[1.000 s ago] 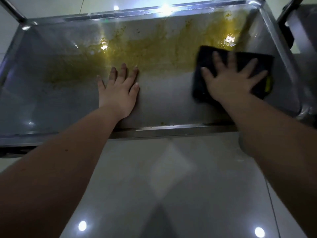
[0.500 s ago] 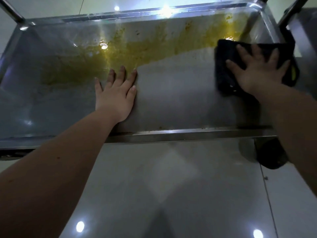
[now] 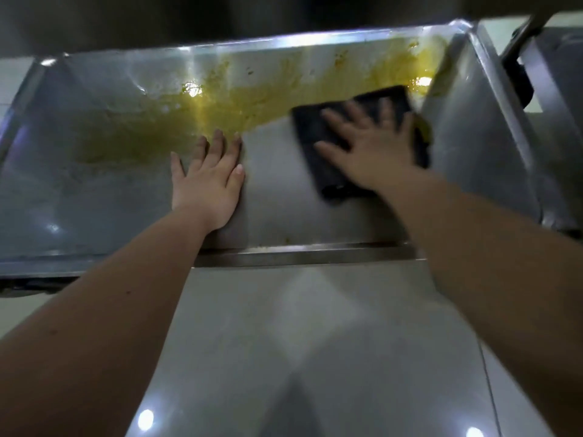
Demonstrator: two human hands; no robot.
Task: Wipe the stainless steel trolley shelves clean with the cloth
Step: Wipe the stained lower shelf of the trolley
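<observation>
Trolley shelf (image 3: 284, 209): a stainless tray that fills the upper half of the frame. Its near rim runs across the centre and a raised wall stands at its right end.

Cloth (image 3: 310, 127): dark and folded, flat on the shelf at centre right. Its far corner sits just at the edge of the yellow smear (image 3: 252, 99). There is a yellow bit at the cloth's right edge; you can't tell whether it belongs to the cloth or is smear.

Your right hand (image 3: 375, 146): palm down on the cloth with the fingers straight and spread, pressing it flat without gripping. The hand and cloth are motion-blurred.

Your left hand (image 3: 208, 181): palm down on bare steel at centre frame, well apart from the right. The fingers are straight and slightly fanned, with nothing held. The fingertips reach the near edge of the smear.

Smear: a yellow-green film that runs as a band along the far side of the shelf, from upper left of centre to the upper right corner. It is brightest at the right and duller and browner towards the left. The steel between your hands and towards the near rim looks grey and bare, with a few specks by the rim.

Floor (image 3: 315, 342): glossy pale tiles fill the lower frame, with two lamp reflections near the bottom edge.
</observation>
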